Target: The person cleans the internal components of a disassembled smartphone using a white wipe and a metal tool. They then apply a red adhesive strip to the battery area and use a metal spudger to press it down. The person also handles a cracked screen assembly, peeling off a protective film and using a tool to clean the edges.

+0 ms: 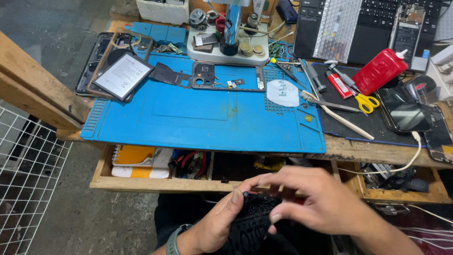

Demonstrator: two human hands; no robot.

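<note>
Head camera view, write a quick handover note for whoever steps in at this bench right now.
Left hand: grips a black textured object in the lap, below the bench edge.
Right hand: fingers on the same object's top; blurred.
On the blue mat: a phone frame lies open; a battery rests on phone parts at the left.
Scissors and red bottle sit at the right.
Done: phone is opened up. Left: nothing reassembled; the held object cannot be identified.
</note>
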